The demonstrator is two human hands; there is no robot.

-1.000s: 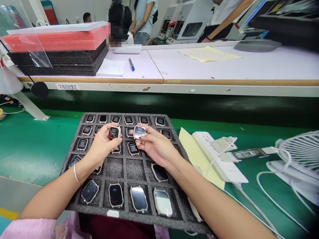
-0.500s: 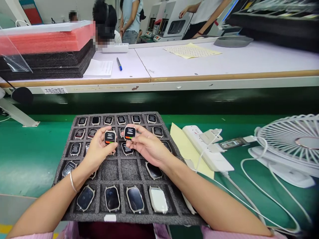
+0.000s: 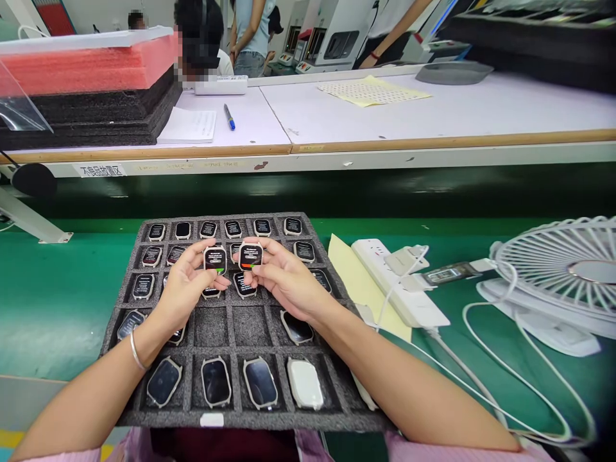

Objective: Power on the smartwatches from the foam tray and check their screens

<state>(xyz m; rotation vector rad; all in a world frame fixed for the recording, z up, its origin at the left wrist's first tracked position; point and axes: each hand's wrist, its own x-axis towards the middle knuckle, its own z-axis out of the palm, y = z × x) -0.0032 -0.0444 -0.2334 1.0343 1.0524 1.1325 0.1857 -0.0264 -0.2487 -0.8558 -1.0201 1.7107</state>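
Observation:
A dark foam tray (image 3: 225, 325) with a grid of pockets lies in front of me on the green bench, and most pockets hold smartwatch bodies. My left hand (image 3: 185, 289) holds one watch body (image 3: 215, 260) upright over the tray's middle, its lit screen facing me. Beside it, my right hand (image 3: 283, 279) grips a second watch body (image 3: 251, 255), whose screen shows a red and green bar. The two watches are a few centimetres apart. Several dark-screened watch bodies (image 3: 215, 381) and one pale one (image 3: 305, 384) fill the near row.
A white power strip (image 3: 399, 282) with plugs and cables lies right of the tray on a yellow sheet (image 3: 351, 276). A white desk fan (image 3: 558, 276) stands at far right. A raised white shelf (image 3: 385, 122) carries foam stacks (image 3: 91, 83), paper and a pen. Other people work behind it.
My right hand turned its watch from back-side up to screen facing me. My left hand's watch screen changed from a red-and-green bar to text. Both hands stayed over the tray's middle.

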